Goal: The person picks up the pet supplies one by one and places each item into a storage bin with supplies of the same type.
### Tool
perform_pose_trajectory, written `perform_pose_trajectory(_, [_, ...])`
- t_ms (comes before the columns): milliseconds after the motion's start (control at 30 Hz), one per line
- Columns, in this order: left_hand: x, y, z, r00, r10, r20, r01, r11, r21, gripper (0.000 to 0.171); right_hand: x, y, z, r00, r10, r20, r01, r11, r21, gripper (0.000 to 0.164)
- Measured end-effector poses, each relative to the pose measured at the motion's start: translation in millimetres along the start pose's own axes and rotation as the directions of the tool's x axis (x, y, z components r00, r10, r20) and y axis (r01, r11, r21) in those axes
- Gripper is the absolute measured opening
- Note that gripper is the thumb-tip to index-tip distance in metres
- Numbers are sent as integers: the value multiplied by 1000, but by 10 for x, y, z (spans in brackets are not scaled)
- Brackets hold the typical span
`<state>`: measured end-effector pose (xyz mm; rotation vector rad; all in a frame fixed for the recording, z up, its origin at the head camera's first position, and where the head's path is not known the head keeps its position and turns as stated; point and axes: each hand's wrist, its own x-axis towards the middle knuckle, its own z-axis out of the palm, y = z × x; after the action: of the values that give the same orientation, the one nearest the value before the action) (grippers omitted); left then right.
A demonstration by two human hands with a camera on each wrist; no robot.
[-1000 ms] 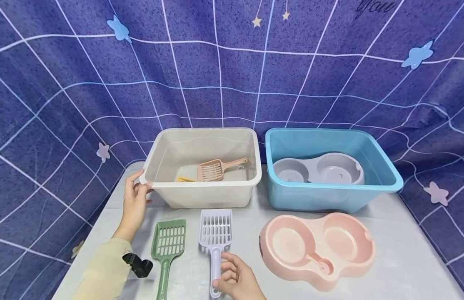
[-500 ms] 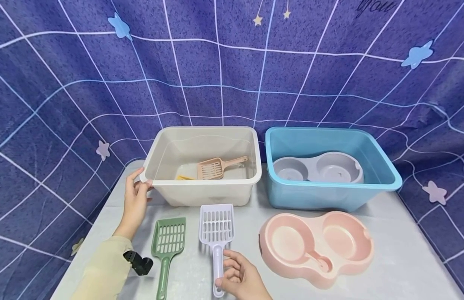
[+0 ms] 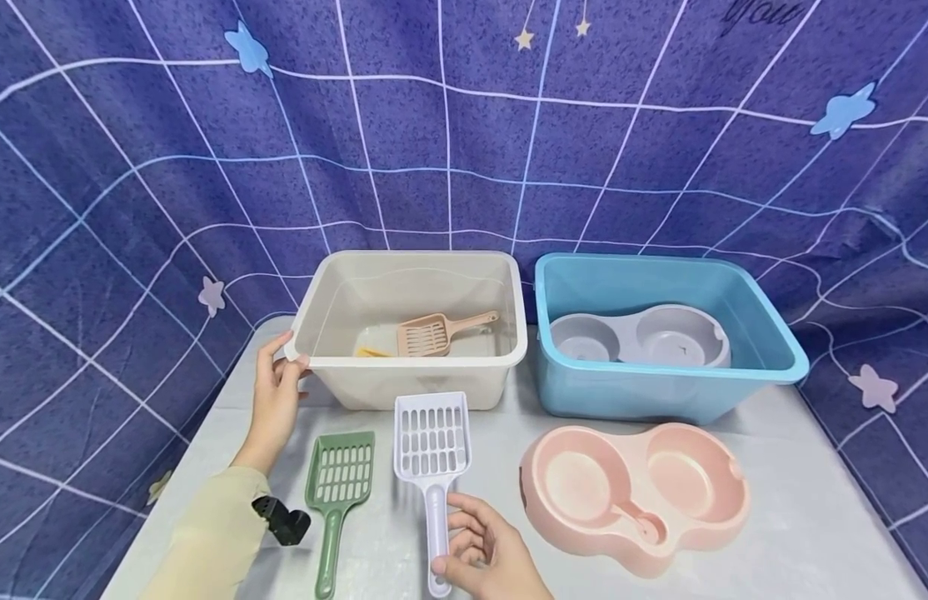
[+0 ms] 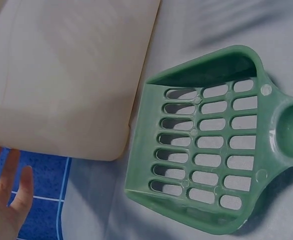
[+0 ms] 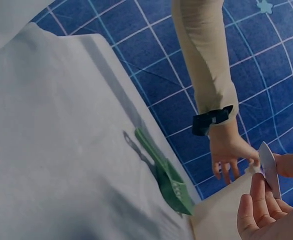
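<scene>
In the head view my right hand [image 3: 490,546] pinches the handle of a lavender slotted litter scoop [image 3: 436,492] between thumb and fingers. The scoop's head is raised, overlapping the front of a beige litter box [image 3: 411,383]. At that box's front left corner, my left hand [image 3: 274,400] holds the rim with thumb and forefinger, its other fingers below. A tan litter scoop [image 3: 434,323] and a small yellow item [image 3: 371,352] lie inside the box. Between my hands rests a green litter scoop [image 3: 331,533], large in the left wrist view.
A blue litter box [image 3: 621,387] stands to the right, with a grey double pet bowl [image 3: 625,337] in it. In front of it a pink double pet bowl [image 3: 636,467] lies on the grey-covered table [image 3: 381,550]. A purple star-patterned curtain [image 3: 404,125] hangs behind.
The lavender scoop's head has risen and moved toward the beige box, its handle still in my right hand. My left hand stays at the box's corner.
</scene>
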<state>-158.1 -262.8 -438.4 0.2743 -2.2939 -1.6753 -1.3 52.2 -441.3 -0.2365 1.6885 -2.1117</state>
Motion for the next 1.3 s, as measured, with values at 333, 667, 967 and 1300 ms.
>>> perform_pose_trajectory(333, [-4,-3,8,1000,-12,-21,12,1000,2,50,-15,-139,14,999,-33,14,33,999,9,70])
perform_pose_trajectory(667, [-26,3,17,999,-7,-47,7,1000,8,49,-11,-219,42,988,-150,42,151,988,-36,65])
perform_pose_trajectory(967, [-6,3,50,999,13,-49,-12,1000,4,48,43,-315,34,979,-204,10,203,969,-138,61])
perform_pose_trajectory(1300, [-5,-12,61,999,16,-52,-16,1000,7,48,85,-407,57,978,-205,-32,198,967,-161,62])
